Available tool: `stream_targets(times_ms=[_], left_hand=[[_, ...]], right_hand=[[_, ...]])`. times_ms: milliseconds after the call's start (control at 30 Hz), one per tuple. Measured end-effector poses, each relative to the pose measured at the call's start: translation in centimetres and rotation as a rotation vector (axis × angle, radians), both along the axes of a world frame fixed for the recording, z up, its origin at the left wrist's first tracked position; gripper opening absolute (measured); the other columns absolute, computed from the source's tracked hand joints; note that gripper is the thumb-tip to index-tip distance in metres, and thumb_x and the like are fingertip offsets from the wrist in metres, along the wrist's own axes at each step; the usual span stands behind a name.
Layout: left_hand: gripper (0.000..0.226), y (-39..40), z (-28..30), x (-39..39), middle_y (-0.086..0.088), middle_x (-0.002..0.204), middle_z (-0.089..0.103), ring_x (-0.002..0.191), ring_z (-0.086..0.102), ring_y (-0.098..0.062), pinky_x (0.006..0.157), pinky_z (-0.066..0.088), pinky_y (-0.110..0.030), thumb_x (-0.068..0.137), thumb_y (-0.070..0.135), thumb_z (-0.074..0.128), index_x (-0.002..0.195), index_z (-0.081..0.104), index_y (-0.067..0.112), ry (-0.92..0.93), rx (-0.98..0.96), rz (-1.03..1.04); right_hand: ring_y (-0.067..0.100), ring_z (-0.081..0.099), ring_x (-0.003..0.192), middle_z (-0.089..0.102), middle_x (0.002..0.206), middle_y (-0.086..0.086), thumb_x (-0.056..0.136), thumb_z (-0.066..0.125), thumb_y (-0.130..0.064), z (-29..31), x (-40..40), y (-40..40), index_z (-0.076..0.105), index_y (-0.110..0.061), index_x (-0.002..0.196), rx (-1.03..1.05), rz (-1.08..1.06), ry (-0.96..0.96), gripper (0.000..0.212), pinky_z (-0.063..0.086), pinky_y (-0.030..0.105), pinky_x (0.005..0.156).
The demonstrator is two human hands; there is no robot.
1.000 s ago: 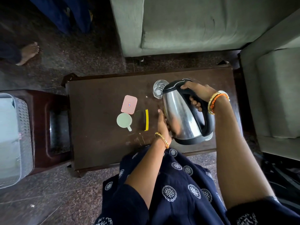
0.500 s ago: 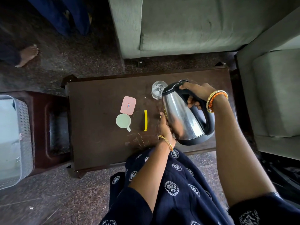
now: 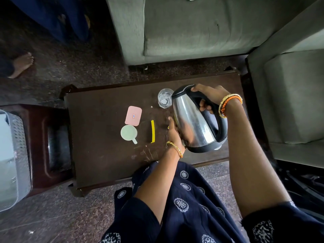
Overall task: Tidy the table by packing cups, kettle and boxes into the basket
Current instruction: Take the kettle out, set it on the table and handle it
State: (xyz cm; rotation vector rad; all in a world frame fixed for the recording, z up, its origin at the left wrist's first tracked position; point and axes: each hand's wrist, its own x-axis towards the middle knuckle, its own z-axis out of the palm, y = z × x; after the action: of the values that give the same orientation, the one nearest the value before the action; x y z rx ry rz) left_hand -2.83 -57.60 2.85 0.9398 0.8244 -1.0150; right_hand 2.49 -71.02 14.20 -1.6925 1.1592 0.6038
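Observation:
A steel kettle with a black lid and handle is held tilted above the right part of the dark wooden table. My right hand grips its handle. My left hand presses flat against the kettle's lower left side. A clear glass stands just left of the kettle's lid. A pink box and a pale green cup lie at the table's middle. The white perforated basket sits at the far left on a side stool.
A yellow strip lies between the cup and my left hand. A dark red stool adjoins the table's left end. Grey sofas border the far and right sides. Another person's bare foot rests on the floor at upper left.
The kettle has shifted slightly away from me and lower toward the table, both hands staying on it. The view tilted a little.

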Motion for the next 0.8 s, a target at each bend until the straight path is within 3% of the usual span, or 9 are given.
stream_targets(times_ms=[100,233,500,800], left_hand=[[0.066,-0.3,0.4,0.0,-0.010,0.142,0.047,0.129,0.045,-0.029,0.112,0.033,-0.049,0.084,0.073,0.029,0.125,0.051,0.026,0.004,-0.027,-0.014],[0.056,-0.8,0.8,-0.1,-0.010,0.138,0.051,0.126,0.049,-0.028,0.111,0.036,-0.048,0.085,0.071,0.029,0.108,0.055,0.028,-0.005,-0.029,-0.002],[0.072,-1.1,1.1,-0.6,-0.007,0.145,0.045,0.131,0.044,-0.025,0.114,0.031,-0.046,0.085,0.072,0.024,0.136,0.042,0.025,-0.047,-0.048,-0.022],[0.070,-1.2,2.1,-0.7,-0.007,0.146,0.042,0.134,0.040,-0.025,0.115,0.029,-0.044,0.087,0.068,0.026,0.139,0.039,0.023,-0.052,-0.062,0.012]], right_hand=[[0.012,0.039,0.027,0.061,0.043,0.007,0.072,0.062,-0.049,0.3,0.1,-0.2,0.059,-0.005,0.071,-0.007,-0.007,0.010,0.044,0.034,0.016,0.036],[0.011,0.039,0.027,0.063,0.045,0.007,0.071,0.061,-0.052,0.7,0.3,-0.5,0.061,-0.005,0.069,-0.030,0.009,0.037,0.047,0.035,0.016,0.036],[0.011,0.040,0.026,0.064,0.045,0.007,0.069,0.061,-0.056,1.3,0.4,-0.6,0.062,-0.005,0.068,-0.074,0.012,0.053,0.052,0.036,0.014,0.034],[0.012,0.044,0.027,0.063,0.043,0.004,0.069,0.064,-0.056,2.0,0.4,-0.7,0.064,-0.007,0.072,-0.124,-0.019,0.003,0.049,0.039,0.013,0.036]])
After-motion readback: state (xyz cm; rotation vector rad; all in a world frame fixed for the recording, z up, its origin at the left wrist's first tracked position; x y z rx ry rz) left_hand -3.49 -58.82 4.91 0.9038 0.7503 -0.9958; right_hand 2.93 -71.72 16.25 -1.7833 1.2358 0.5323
